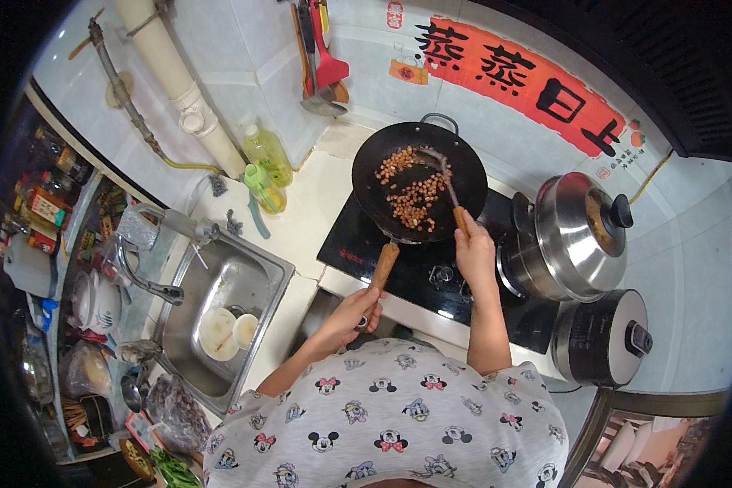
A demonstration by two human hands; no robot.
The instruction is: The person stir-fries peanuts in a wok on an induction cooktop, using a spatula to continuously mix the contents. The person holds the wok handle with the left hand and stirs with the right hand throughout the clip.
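My left hand (355, 314) grips the wooden handle (385, 266) of a black wok (378, 196), which sits over the left side of a black glass gas stove (354, 244). In my right hand (476, 253) is a cooking ladle (451, 186) with a wooden grip and a dark metal shaft. Its head rests inside the wok at the far right. Browned peanuts (416, 198) lie scattered over the bottom of the wok, some of them against the ladle's head. Any flame under the wok is hidden.
On the right stand a lidded steel steamer pot (579, 238) and an electric pressure cooker (604, 338). A steel sink (180, 329) at left holds dishes (218, 334). Bottles (267, 155) stand in the corner; utensils (326, 67) hang above. Crowded shelves (67, 244) line the far left.
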